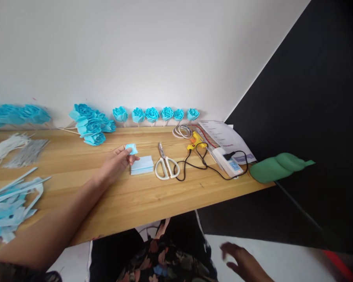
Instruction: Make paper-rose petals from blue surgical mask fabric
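Over the wooden table (176, 196), my left hand (122, 158) pinches a small light blue piece (131, 149) between thumb and fingers. Just to the right of its fingertips lies a stack of pale blue and white squares (142, 165). Scissors with white handles (166, 164) rest beside the stack, their blades pointing toward the wall. My right hand (238, 258) is off the table at the lower right, blurred, with its fingers apart and nothing in them.
Blue flowers on sticks (152, 114) line the wall, and more are piled (91, 124) at the left. Blue strips (11, 207) lie at the far left. A yellow glue gun (196, 141), tape rolls (182, 132), a power strip (230, 162) with black cable and a green bottle-shaped object (278, 168) stand right.
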The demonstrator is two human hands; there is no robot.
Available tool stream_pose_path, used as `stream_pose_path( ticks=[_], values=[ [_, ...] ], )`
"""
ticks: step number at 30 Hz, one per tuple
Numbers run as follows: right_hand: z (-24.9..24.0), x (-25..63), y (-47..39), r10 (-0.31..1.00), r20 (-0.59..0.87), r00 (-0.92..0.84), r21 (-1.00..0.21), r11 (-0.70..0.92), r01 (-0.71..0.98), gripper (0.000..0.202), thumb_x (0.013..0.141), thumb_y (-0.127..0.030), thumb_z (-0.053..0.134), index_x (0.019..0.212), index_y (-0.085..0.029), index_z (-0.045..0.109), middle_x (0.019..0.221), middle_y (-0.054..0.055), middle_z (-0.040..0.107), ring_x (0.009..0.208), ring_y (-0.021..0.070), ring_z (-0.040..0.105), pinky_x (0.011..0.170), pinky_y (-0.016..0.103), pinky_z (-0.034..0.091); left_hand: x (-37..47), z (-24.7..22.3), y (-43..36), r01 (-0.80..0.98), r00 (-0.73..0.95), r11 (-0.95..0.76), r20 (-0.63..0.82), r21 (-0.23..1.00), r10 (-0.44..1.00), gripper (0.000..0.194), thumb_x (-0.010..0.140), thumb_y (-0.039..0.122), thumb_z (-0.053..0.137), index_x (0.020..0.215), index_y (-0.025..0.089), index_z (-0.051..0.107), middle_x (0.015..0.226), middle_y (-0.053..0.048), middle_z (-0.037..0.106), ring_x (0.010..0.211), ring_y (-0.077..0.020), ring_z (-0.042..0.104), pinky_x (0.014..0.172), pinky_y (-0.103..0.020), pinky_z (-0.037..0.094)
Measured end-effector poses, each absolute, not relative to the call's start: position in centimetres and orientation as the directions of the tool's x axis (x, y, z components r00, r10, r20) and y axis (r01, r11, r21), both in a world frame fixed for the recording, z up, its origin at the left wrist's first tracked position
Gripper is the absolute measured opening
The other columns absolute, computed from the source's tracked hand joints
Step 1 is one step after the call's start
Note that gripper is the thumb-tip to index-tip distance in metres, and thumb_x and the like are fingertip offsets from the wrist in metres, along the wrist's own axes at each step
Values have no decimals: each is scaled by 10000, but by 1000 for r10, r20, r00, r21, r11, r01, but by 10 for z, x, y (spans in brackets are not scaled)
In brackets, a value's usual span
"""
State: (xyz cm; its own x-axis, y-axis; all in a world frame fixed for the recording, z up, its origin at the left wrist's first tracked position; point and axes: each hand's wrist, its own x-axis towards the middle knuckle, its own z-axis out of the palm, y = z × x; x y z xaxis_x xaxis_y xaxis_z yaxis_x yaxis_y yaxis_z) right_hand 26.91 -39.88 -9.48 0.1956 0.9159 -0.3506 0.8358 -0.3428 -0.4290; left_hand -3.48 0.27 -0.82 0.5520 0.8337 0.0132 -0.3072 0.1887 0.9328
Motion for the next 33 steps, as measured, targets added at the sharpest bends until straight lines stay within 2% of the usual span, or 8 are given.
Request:
stream_pose_path(
  ticks=[3, 5, 8, 13, 16, 19, 22, 33],
  values=[
    [-43, 264, -336, 941, -328, 78, -470, -235, 851, 441, 797, -278, 564, 1222, -381, 614, 1248, 41, 654, 1139, 264, 618, 961, 422, 489, -36, -7, 3, -302, 552, 196, 4, 933, 834, 231, 813, 338, 650, 690, 166, 558, 525, 5, 584, 630, -139, 620, 756, -268, 502],
    [-1, 256, -288, 966, -255, 39, -424, -148, 894, 287, 896, -349, 466, 1079, -331, 687, 1085, 56, 718, 998, 250, 667, 865, 383, 513, -36, -6, 2, -296, 548, 196, -1, 935, 836, 229, 812, 345, 652, 701, 167, 560, 533, 3, 585, 672, -150, 638, 748, -261, 499],
    [52, 245, -222, 997, 16, 75, -222, -69, 972, 343, 941, -397, 394, 909, -272, 712, 927, 74, 731, 865, 239, 670, 763, 338, 490, -36, -6, 2, -297, 548, 189, 5, 936, 837, 245, 807, 358, 658, 693, 167, 554, 536, 3, 586, 676, -151, 640, 761, -267, 500],
    [84, 255, -122, 941, 314, 125, 41, -145, 989, 330, 951, -350, 393, 920, -229, 698, 902, 70, 728, 849, 227, 652, 693, 296, 422, -36, -9, 3, -301, 548, 193, 4, 934, 837, 256, 798, 375, 668, 713, 169, 545, 528, 14, 580, 663, -147, 634, 792, -281, 497],
    [71, 274, -62, 964, 227, 137, 154, -175, 973, 334, 943, -283, 390, 925, -196, 712, 967, 89, 729, 882, 221, 650, 695, 287, 415, -35, -11, 3, -303, 548, 194, 4, 933, 837, 252, 793, 379, 672, 734, 168, 549, 526, 15, 580, 662, -151, 633, 781, -281, 491],
    [49, 286, -20, 976, 89, 201, 238, -217, 947, 401, 954, -378, 385, 1004, -158, 716, 1039, 146, 714, 939, 244, 643, 753, 304, 430, -35, -10, 3, -308, 551, 176, 24, 935, 834, 266, 794, 387, 670, 716, 165, 548, 529, 12, 580, 657, -148, 627, 783, -285, 487],
    [33, 289, -3, 977, 26, 213, 238, -213, 947, 453, 943, -483, 395, 1069, -175, 702, 1094, 155, 699, 1000, 252, 628, 809, 312, 434, -35, -9, 2, -302, 547, 171, 24, 938, 837, 277, 794, 394, 671, 703, 164, 547, 526, 11, 575, 664, -145, 624, 784, -279, 483],
    [39, 291, 14, 977, 27, 212, 242, -212, 947, 366, 960, -326, 375, 1097, -201, 690, 1102, 137, 700, 998, 252, 630, 807, 309, 436, -34, -9, 0, -304, 571, 188, 21, 934, 821, 276, 796, 402, 668, 725, 168, 539, 508, 19, 567, 666, -147, 629, 833, -299, 482]
  ],
)
